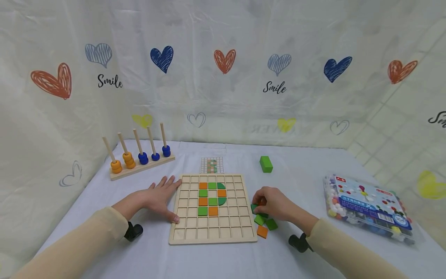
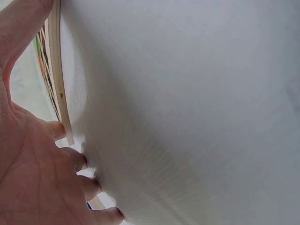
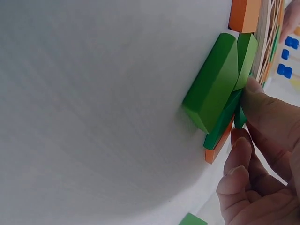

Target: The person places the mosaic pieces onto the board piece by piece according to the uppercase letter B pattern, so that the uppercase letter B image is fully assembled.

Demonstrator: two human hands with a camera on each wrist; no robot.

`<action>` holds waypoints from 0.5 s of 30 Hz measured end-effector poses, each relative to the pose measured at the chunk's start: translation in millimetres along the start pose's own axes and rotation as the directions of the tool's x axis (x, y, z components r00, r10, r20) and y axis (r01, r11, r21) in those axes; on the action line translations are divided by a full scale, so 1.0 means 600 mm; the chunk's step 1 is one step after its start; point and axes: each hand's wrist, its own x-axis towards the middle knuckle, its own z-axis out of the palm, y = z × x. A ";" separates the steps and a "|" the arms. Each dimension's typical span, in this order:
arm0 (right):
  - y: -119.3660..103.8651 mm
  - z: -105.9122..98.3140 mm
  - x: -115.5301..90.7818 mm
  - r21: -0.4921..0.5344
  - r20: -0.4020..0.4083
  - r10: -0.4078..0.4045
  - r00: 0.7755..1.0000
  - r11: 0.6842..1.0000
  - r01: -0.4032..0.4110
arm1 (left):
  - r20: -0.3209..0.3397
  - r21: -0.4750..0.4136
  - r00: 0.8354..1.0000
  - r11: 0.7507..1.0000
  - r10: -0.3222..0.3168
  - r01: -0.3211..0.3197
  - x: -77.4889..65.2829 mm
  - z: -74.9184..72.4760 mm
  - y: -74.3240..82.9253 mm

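My left hand (image 1: 158,199) lies with fingers spread at the left side of a wooden grid board (image 1: 235,223), thumb and a fingertip touching its edge. Orange, light green and rounded dark green tiles fill several cells in the board's middle. Just right of the board, my right hand (image 1: 275,203) is at a small pile of loose pieces. In the right wrist view its thumb and fingers pinch a dark green tile (image 3: 240,118), partly hidden by them. Beside it lie light green tiles (image 1: 259,220), a green tile (image 1: 271,224) and an orange tile (image 1: 262,232).
A small pattern card (image 1: 211,165) lies behind the board. Further right stands a green block (image 1: 266,164). A bead-and-peg stand (image 1: 143,166) is at the back left. At the right lies a clear plastic box (image 1: 369,207) of colored pieces.
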 end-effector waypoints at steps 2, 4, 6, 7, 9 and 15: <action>0.000 -0.001 0.000 0.004 0.001 -0.009 1.000 1.000 0.009 | 0.001 -0.001 1.000 1.000 -0.001 0.001 0.000 0.000 0.000; 0.001 -0.001 -0.001 0.005 0.006 -0.026 1.000 1.000 0.026 | 0.002 -0.001 1.000 1.000 -0.002 0.002 0.000 0.000 0.001; 0.002 -0.002 -0.002 0.014 0.008 -0.039 0.999 0.999 0.039 | 0.003 -0.002 1.000 1.000 -0.003 0.003 -0.001 0.000 0.001; 0.002 -0.002 -0.002 0.019 0.011 -0.044 0.999 0.999 0.043 | 0.003 -0.003 1.000 1.000 -0.003 0.003 -0.001 0.000 0.002; 0.003 -0.003 -0.003 0.031 0.018 -0.049 0.999 0.998 0.048 | 0.004 -0.004 1.000 1.000 -0.004 0.004 -0.001 0.000 0.002; 0.004 -0.007 -0.006 0.085 0.052 -0.070 0.996 0.994 0.066 | 0.002 -0.001 1.000 1.000 -0.003 0.003 -0.001 -0.001 0.002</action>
